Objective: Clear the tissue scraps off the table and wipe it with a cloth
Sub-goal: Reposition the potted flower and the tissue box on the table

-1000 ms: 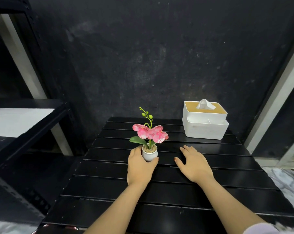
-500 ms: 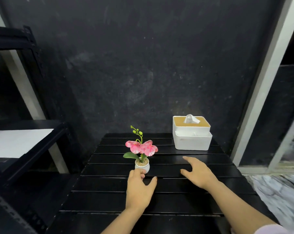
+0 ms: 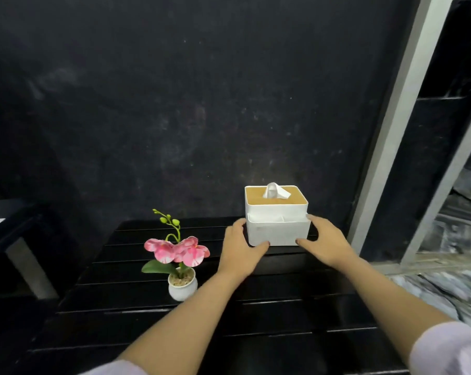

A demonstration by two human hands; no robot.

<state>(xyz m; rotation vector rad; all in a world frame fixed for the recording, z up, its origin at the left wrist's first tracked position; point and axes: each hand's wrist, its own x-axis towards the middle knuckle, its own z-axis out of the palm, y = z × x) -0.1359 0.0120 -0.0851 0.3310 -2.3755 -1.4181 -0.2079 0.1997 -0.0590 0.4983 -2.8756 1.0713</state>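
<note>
Both hands framed the white plastic tissue box with a tan wooden lid (image 3: pixel 276 215) at the far right of the black slatted table (image 3: pixel 256 307). The left hand (image 3: pixel 239 247) cupped the box's left front corner, its grip spread with the thumb along the bottom front edge and the fingers around the side. The right hand (image 3: pixel 325 243) mirrored it at the right front corner, grip likewise spread, thumb at the lower front edge and fingertips by the upper right rim. Each hand touched or very nearly touched the box wall; whether either pressed hard enough to lift, I could not tell.

No tissue scraps and no cloth showed anywhere on the table, so the scraps' whereabouts could not be read from this view. By my judgement the step in hand was shifting or straightening the box so the slats could be wiped, or setting it back after wiping. The next move would call for an even squeeze from both sides and a level lift or slide, clear of the small white ceramic pot of pink artificial orchids (image 3: pixel 182 285) standing upright, well to the left.

As for contents, a white tissue (image 3: pixel 275 191) stuck up through the lid slot. The box's lower front tray appeared divided, and I could see nothing in it. The pot held pebbly filling around the stem.
</note>
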